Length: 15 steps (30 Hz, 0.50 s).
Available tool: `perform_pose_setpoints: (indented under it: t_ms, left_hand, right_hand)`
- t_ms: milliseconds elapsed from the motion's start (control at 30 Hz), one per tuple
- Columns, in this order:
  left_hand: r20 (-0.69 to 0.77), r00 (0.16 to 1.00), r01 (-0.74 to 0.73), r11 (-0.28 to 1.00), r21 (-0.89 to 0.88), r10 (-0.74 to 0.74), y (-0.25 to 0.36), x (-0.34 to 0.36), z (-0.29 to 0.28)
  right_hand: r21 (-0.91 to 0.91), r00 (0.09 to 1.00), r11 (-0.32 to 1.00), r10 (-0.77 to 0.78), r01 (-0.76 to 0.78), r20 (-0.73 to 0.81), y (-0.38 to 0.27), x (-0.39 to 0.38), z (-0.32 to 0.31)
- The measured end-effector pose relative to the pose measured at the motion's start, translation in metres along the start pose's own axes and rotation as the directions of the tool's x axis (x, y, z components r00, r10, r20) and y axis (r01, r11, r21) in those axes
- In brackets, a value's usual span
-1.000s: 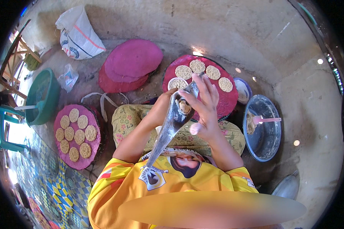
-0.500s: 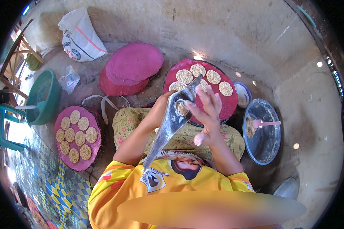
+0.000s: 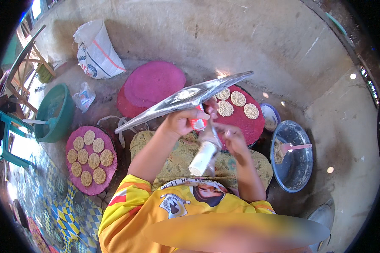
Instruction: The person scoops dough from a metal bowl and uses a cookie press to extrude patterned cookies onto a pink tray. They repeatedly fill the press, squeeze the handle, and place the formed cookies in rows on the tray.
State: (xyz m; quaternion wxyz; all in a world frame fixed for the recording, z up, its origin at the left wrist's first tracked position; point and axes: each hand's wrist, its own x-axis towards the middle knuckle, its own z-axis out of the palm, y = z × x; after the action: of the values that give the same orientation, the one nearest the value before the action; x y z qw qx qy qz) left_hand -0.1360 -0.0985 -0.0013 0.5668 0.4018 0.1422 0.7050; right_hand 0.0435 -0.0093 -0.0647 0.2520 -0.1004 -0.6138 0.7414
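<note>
My left hand grips a long, pointed grey metal-faced board, now tilted nearly edge-on, with a red-and-white tube under its middle. Close to the tube, my right hand is blurred, its fingers curled at the upper end of a whitish cylinder that hangs over my lap. Behind the board lies a round pink mat bearing several pale, lacy discs. The board hides part of this mat.
At the left, another pink mat carries several discs. Stacked pink mats lie ahead, beside a white sack. A blue basin with a pink-handled scoop stands right, a green basin left. A wall curves around.
The board has swung from steeply slanted to nearly level and edge-on, showing the tube beneath. My right hand has moved down off its opening, and the whitish cylinder has come into view.
</note>
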Motion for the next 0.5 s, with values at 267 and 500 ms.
perform_pose_setpoints:
  t_ms: [267,500]
  left_hand:
    - [-0.426,0.905,-0.131,0.95,-0.282,-0.001,-0.022,0.007,-0.016]
    - [0.004,0.958,-0.023,0.062,0.998,0.286,-0.029,-0.008,-0.03]
  right_hand:
    - [0.574,0.998,0.818,0.009,0.032,-0.069,-0.009,-0.012,-0.013]
    - [0.627,0.922,0.769,0.147,0.121,-0.359,-0.018,0.009,-0.03]
